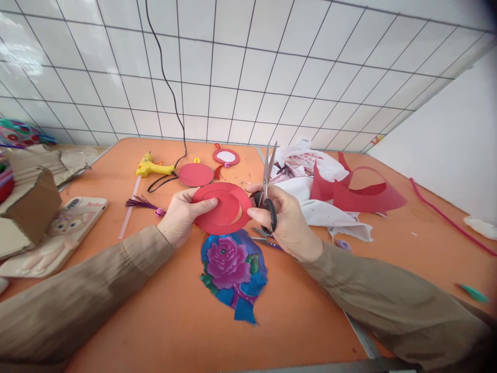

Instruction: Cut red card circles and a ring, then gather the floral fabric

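Fingers of the left hand [181, 217] pinch a flat, round red card [225, 203] above the orange table [155, 311]. The right hand [289, 220] grips black-handled metal scissors [265, 187] beside it. Some inside cutting looks done; maybe the middle must still come out.

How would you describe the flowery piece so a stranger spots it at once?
Start with the orange table and find the red disc in the left hand. Just below it in the picture lies a ragged-edged blue piece. Its large purple-pink rose sets it apart from the plain disc.
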Tool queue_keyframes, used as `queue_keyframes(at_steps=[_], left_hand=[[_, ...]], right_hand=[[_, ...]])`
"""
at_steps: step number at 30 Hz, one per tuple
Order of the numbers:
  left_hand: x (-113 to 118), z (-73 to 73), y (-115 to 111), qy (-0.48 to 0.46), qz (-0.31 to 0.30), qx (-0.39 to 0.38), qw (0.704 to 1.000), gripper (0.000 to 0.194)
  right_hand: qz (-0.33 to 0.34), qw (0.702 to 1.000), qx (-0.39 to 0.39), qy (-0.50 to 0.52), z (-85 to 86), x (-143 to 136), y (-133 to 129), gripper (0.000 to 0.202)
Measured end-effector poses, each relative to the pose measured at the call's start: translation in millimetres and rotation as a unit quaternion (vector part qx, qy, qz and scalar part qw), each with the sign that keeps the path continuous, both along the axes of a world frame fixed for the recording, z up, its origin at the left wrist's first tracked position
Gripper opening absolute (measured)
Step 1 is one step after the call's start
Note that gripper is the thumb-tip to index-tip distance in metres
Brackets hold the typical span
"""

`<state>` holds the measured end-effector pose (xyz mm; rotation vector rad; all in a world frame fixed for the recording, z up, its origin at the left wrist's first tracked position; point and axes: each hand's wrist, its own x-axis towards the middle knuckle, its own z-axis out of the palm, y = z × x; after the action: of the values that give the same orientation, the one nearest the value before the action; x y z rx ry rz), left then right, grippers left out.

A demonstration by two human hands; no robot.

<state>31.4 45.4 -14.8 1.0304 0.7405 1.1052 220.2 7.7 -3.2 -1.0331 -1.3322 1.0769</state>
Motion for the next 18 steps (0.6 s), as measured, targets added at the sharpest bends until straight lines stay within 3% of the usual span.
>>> queue_keyframes(at_steps=[18], left_hand=[[-0.3, 3.1, -1.1, -0.019, 0.014, -0.057, 0.998, 0.016]], right_hand=[[0.04, 0.994, -0.078, 0.069, -4.4, -2.5, -1.5, 0.028]])
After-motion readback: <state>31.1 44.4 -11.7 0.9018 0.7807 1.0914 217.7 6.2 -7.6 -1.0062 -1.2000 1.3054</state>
